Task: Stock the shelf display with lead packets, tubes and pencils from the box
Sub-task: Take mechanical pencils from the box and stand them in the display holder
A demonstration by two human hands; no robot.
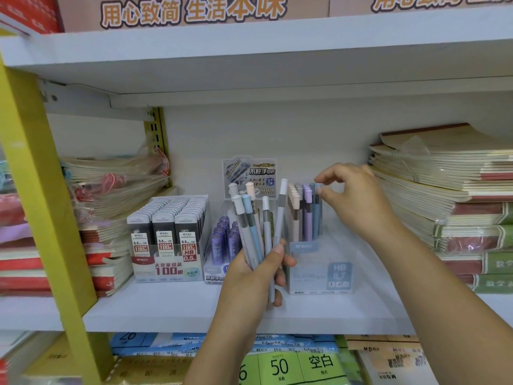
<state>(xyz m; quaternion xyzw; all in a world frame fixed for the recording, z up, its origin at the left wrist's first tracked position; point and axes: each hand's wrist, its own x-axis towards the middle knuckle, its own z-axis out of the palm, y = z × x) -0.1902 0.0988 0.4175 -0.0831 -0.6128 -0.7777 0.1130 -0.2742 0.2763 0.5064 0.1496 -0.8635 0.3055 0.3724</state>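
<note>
Shelf (pixel 194 309): lead packets (pixel 166 232) and tubes (pixel 223 237), left of the fingers, look stocked.
Left hand (pixel 258 270): grips loose pencils (pixel 254 226), not yet placed.
Right hand (pixel 352 195): pinches blue pencil (pixel 317 215) in pencil box (pixel 319 270).

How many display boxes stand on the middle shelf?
3: the lead packet box at left, the purple tube box in the middle, partly behind the left hand's pencils, and the pencil box at right, where the right hand pinches a blue pencil. None looks hidden.
</note>
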